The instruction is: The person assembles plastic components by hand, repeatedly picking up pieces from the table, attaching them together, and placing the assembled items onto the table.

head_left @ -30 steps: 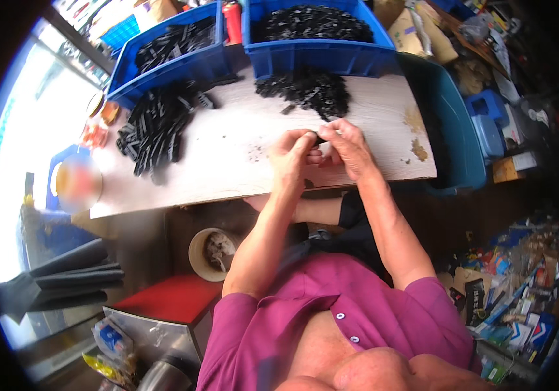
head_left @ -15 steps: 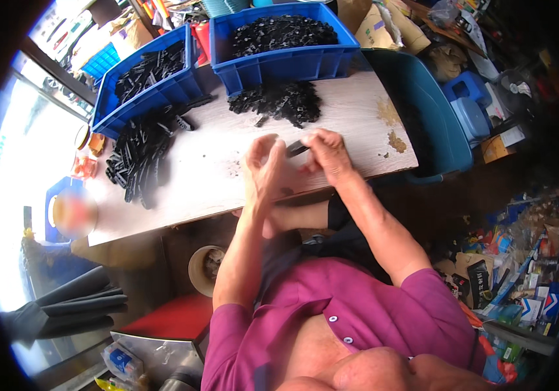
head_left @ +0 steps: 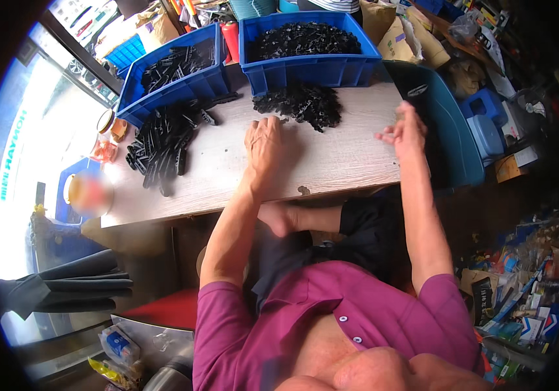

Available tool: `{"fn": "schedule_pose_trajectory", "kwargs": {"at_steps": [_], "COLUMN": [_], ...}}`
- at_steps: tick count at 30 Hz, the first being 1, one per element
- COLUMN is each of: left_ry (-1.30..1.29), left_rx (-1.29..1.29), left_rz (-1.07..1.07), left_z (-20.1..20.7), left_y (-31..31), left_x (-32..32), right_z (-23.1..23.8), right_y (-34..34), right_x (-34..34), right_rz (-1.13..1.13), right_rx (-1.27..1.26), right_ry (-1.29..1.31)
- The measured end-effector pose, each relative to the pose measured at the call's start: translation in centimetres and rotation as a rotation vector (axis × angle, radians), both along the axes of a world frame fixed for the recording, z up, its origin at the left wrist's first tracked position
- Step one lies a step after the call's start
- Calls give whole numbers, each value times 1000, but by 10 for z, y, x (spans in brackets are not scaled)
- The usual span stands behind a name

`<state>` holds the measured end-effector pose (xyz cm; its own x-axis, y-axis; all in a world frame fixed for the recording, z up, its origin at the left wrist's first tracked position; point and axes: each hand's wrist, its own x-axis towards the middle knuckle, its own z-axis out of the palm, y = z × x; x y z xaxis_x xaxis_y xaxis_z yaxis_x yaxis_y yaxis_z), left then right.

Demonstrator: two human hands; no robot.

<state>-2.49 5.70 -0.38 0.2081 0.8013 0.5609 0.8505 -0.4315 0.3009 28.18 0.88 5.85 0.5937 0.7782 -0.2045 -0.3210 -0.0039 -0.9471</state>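
My left hand point(head_left: 264, 142) rests on the pale table point(head_left: 214, 176), fingers bent and close together, just left of the front edge of a pile of small black plastic parts point(head_left: 302, 104). Its fingertips are turned down, so whatever they hold is hidden. Over the table's right edge, beside the teal bin point(head_left: 465, 146), my right hand point(head_left: 404, 133) has its fingers apart and nothing in them. A dark oblong piece with a light outline point(head_left: 416, 90) shows at the bin just beyond the right fingertips. A heap of longer black plastic pieces point(head_left: 162, 143) lies on the table's left part.
At the table's far side, one blue crate point(head_left: 312, 68) holds small black parts and another blue crate point(head_left: 172, 91) holds long black pieces. A jar point(head_left: 105, 121) stands at the left edge. Mixed clutter point(head_left: 520, 280) covers the floor at right.
My hands were together over the table, with a dark piece at the right fingers. The right hand has moved right to the bin and opened; the left has moved to the small-parts pile.
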Motion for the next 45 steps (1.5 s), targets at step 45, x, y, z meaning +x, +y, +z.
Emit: {"fn": "schedule_pose_trajectory", "kwargs": {"at_steps": [45], "left_ry": [-320], "left_rx": [36], "left_rz": [394], "left_z": [-4], "left_y": [-56], "left_x": [-125], "right_z": [-48], "right_y": [-13], "right_x": [-125], "right_rz": [697], "right_rx": [138], "right_ry": [-58]}}
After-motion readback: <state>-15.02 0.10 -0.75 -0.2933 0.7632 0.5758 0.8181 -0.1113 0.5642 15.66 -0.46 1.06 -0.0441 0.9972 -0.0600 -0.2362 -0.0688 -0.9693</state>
